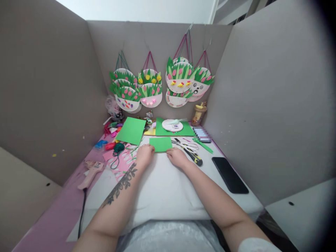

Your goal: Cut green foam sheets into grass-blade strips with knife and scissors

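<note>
A small green paper rectangle lies flat on the white work surface. My left hand rests at its near left corner and my right hand at its near right corner, both with fingers pressing the near edge. Just right of my right hand lie white-handled scissors and a black and yellow utility knife.
A larger green sheet, a green sheet with a white paper plate, a pink glue gun, green yarn, a black phone and a second phone surround me. Paper-plate flower baskets hang on the grey partition.
</note>
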Demonstrator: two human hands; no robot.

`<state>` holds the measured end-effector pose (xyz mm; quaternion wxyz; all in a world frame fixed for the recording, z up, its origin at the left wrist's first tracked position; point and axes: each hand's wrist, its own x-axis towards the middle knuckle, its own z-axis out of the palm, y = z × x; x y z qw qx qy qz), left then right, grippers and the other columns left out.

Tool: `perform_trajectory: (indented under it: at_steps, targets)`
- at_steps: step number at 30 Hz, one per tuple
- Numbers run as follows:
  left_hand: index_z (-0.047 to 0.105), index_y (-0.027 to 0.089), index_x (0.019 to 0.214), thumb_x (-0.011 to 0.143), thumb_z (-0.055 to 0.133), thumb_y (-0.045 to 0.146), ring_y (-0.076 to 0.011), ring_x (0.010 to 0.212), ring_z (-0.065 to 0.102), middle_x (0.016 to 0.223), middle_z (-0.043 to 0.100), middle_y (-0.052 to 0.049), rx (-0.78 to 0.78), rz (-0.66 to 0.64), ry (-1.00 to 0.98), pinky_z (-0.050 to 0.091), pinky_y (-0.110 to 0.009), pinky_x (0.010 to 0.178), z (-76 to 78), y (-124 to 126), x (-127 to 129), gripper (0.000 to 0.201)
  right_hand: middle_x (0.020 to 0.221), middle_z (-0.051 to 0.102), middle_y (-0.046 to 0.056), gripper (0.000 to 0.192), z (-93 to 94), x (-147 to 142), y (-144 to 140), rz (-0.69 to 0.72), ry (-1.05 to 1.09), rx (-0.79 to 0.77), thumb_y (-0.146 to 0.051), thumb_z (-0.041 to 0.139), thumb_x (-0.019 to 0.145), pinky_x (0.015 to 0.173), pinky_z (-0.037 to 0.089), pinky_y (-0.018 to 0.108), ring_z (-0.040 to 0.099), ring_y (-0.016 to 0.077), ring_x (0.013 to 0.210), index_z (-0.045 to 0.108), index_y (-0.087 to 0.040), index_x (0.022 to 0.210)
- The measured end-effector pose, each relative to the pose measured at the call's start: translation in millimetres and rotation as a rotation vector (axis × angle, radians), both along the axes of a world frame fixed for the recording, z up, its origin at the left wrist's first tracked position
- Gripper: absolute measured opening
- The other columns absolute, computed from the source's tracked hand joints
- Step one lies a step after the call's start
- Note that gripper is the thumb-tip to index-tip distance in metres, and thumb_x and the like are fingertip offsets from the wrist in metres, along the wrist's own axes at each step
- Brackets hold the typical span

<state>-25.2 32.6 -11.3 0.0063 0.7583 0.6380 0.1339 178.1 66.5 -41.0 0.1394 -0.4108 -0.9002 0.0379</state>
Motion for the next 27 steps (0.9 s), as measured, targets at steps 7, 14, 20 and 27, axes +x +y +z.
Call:
perform_trajectory:
  at_steps: [7, 14, 20, 27]
  targets:
    - [0.063, 0.018, 0.108, 0.083, 0.048, 0.024, -0.0255, 0.097, 0.06, 0.106, 0.064, -0.013, -0.011, 0.327, -0.033, 0.046, -0.034, 0.081, 5.4, 0, -29, 0.029, 0.099, 0.071, 0.008, 0.024, -3.4, 4, 5, -0.009, 0.028, 0.002, -0.015, 0.048, 0.086, 0.089, 0.038, 0.028, 0.061, 0.0172, 0.091, 0.072, -0.017, 0.083]
    - [0.057, 0.019, 0.118, 0.086, 0.048, 0.025, -0.0288, 0.119, 0.045, 0.124, 0.054, -0.014, 0.391, 0.373, -0.107, 0.039, -0.042, 0.097, 22.7, -6, -25, 0.034, 0.1, 0.071, 0.008, 0.024, -3.0, 3, 3, 0.03, 0.042, 0.004, -0.012, 0.048, 0.086, 0.09, 0.037, 0.028, 0.061, 0.0165, 0.093, 0.072, -0.016, 0.083]
    - [0.069, 0.021, 0.094, 0.084, 0.053, 0.027, -0.0205, 0.095, 0.058, 0.094, 0.065, -0.007, 0.006, -0.218, -0.04, 0.043, -0.031, 0.088, 2.9, 0, -2, 0.02, 0.098, 0.071, 0.009, 0.024, -0.7, 1, 1, 0.027, 0.052, -0.029, -0.015, 0.048, 0.086, 0.089, 0.039, 0.03, 0.061, 0.0179, 0.094, 0.072, -0.017, 0.088]
    - [0.067, 0.02, 0.092, 0.088, 0.042, 0.023, -0.0192, 0.089, 0.06, 0.091, 0.065, -0.008, -0.077, -0.144, 0.007, 0.044, -0.028, 0.078, -10.0, 1, 5, 0.026, 0.09, 0.069, 0.005, 0.017, -6.0, 0, 4, -0.047, 0.171, -0.034, -0.013, 0.053, 0.082, 0.081, 0.041, 0.026, 0.058, 0.017, 0.089, 0.068, -0.018, 0.088]
